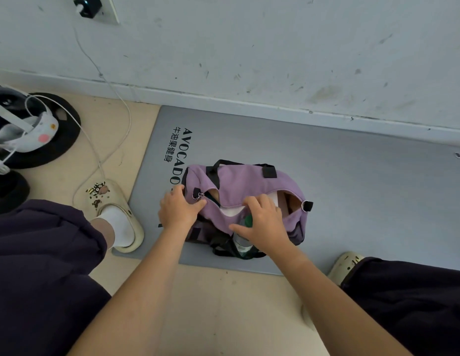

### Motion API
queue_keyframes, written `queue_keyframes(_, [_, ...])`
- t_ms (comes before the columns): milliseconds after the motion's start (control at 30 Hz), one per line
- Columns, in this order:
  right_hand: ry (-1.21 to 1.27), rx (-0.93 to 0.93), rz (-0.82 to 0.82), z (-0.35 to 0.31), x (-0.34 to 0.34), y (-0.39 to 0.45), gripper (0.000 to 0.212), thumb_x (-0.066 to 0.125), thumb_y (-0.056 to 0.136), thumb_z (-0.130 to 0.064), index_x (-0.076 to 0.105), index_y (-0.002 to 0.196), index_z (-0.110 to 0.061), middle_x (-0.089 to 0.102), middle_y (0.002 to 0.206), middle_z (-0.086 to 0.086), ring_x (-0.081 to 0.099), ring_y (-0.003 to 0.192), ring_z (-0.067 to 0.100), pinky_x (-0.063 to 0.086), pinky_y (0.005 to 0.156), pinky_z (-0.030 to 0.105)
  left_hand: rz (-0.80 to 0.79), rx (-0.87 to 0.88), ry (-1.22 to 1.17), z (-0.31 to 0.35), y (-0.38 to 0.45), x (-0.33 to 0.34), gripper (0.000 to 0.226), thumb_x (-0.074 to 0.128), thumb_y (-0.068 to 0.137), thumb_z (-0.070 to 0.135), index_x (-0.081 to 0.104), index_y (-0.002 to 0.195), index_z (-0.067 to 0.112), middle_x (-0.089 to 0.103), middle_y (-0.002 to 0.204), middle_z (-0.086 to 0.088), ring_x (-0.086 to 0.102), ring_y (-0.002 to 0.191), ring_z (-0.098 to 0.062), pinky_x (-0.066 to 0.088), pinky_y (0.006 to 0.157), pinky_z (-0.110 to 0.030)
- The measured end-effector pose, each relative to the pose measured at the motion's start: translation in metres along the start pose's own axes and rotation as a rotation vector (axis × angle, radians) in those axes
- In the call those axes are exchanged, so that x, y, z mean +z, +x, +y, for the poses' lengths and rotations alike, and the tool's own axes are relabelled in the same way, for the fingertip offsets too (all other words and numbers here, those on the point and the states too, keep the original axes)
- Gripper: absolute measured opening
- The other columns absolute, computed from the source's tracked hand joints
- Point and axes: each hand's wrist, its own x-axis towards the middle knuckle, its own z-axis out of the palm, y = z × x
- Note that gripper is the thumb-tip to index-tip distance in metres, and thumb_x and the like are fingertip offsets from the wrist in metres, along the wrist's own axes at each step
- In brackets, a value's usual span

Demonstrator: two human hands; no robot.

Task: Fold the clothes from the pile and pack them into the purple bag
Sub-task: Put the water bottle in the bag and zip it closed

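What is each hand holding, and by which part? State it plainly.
Left hand grips the purple bag at its zipper end, by the zipper pull. Right hand pinches the near edge of the bag's opening, midway along.

1. Purple bag, soft, with black handles and black tabs at both ends.
2. Lies on its side, long way left to right.
3. Top zip partly open; white and pinkish clothes peek out inside.
4. Squashed in the middle, with the zip pull at the left end.
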Motion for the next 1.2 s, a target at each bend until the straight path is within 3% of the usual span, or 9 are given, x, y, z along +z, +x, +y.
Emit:
queue_keyframes(100, [0.007, -0.102, 0.015, -0.017, 0.001, 0.016, 0.048, 0.065, 0.084, -0.054, 0.058, 0.112, -0.016, 0.056, 0.110, 0.000, 0.049, 0.103, 0.019, 0.035, 0.093, 0.033, -0.138, -0.036, -0.253, -0.009, 0.008, 0.008, 0.030, 0.076, 0.083, 0.035, 0.068, 0.103, 0.014, 0.070, 0.107, -0.006, 0.063, 0.102, -0.028, 0.049, 0.085, -0.034])
queue_keyframes(167, [0.024, -0.108, -0.107, -0.031, 0.005, 0.030, 0.042, 0.060, 0.088, -0.051, 0.062, 0.109, -0.015, 0.063, 0.105, 0.001, 0.056, 0.099, 0.021, 0.040, 0.091, 0.034, -0.146, -0.027, -0.300, -0.015, 0.011, 0.011, 0.012, 0.074, 0.086, 0.027, 0.070, 0.088, 0.016, 0.071, 0.095, -0.003, 0.065, 0.096, -0.026, 0.046, 0.078, -0.029])
queue_keyframes(267, [0.130, 0.065, -0.367, -0.053, 0.012, 0.052, 0.033, 0.053, 0.093, -0.047, 0.059, 0.094, -0.015, 0.060, 0.082, 0.001, 0.057, 0.078, 0.022, 0.050, 0.075, 0.039, -0.164, -0.034, -0.352, -0.022, 0.016, 0.012, 0.011, 0.070, 0.089, 0.023, 0.072, 0.088, 0.011, 0.070, 0.090, -0.002, 0.063, 0.090, -0.023, 0.042, 0.076, -0.027])
queue_keyframes(367, [0.354, 0.220, -0.449, -0.069, 0.023, 0.069, 0.034, 0.050, 0.098, -0.043, 0.050, 0.074, -0.019, 0.050, 0.066, -0.003, 0.049, 0.067, 0.018, 0.040, 0.063, 0.031, -0.200, -0.077, -0.486, -0.029, 0.021, 0.008, 0.012, 0.067, 0.091, 0.021, 0.069, 0.090, 0.010, 0.068, 0.089, -0.005, 0.061, 0.085, -0.022, 0.047, 0.078, -0.031])
queue_keyframes(467, [0.717, 0.348, -0.368, -0.081, 0.030, 0.080, 0.024, 0.057, 0.098, -0.028, 0.067, 0.083, -0.012, 0.060, 0.076, 0.004, 0.053, 0.070, 0.014, 0.043, 0.060, 0.020, -0.266, -0.135, -0.752, -0.031, 0.018, -0.001, 0.010, 0.066, 0.093, 0.028, 0.067, 0.088, 0.020, 0.068, 0.086, -0.003, 0.062, 0.078, -0.018, 0.054, 0.070, -0.033])
queue_keyframes(600, [0.859, 0.341, -0.264, -0.089, 0.033, 0.080, 0.017, 0.065, 0.093, -0.015, 0.073, 0.097, 0.000, 0.068, 0.085, 0.010, 0.056, 0.070, 0.007, 0.043, 0.056, 0.005, -0.254, -0.091, -0.875, -0.031, 0.015, -0.012, 0.011, 0.076, 0.084, 0.036, 0.069, 0.091, 0.031, 0.070, 0.088, 0.008, 0.066, 0.080, -0.004, 0.053, 0.063, -0.022])
queue_keyframes(733, [0.815, 0.320, -0.257, -0.088, 0.032, 0.078, 0.014, 0.067, 0.091, -0.014, 0.076, 0.097, -0.005, 0.072, 0.083, 0.002, 0.059, 0.071, 0.003, 0.044, 0.060, 0.003, -0.275, -0.087, -0.883, -0.030, 0.020, -0.018, 0.007, 0.075, 0.085, 0.016, 0.069, 0.088, 0.016, 0.068, 0.069, 0.004, 0.060, 0.055, -0.003, 0.050, 0.052, -0.016])
queue_keyframes(900, [0.715, 0.248, -0.122, -0.090, 0.032, 0.070, 0.007, 0.072, 0.086, -0.013, 0.068, 0.091, -0.015, 0.070, 0.085, -0.003, 0.064, 0.079, 0.008, 0.052, 0.076, 0.019, -0.401, -0.202, -1.016, -0.030, 0.022, -0.023, 0.004, 0.072, 0.088, 0.014, 0.068, 0.087, 0.012, 0.068, 0.075, -0.002, 0.063, 0.066, -0.011, 0.056, 0.059, -0.021])
queue_keyframes(1200, [0.591, 0.136, -0.150, -0.103, 0.046, 0.062, 0.046, 0.083, 0.074, -0.020, 0.042, 0.094, -0.017, 0.051, 0.076, -0.008, 0.044, 0.063, 0.004, 0.041, 0.056, 0.010, -0.570, -0.254, -1.186, -0.045, 0.023, -0.029, 0.005, 0.072, 0.087, 0.013, 0.072, 0.088, 0.008, 0.076, 0.090, -0.011, 0.070, 0.071, -0.015, 0.057, 0.066, -0.024])
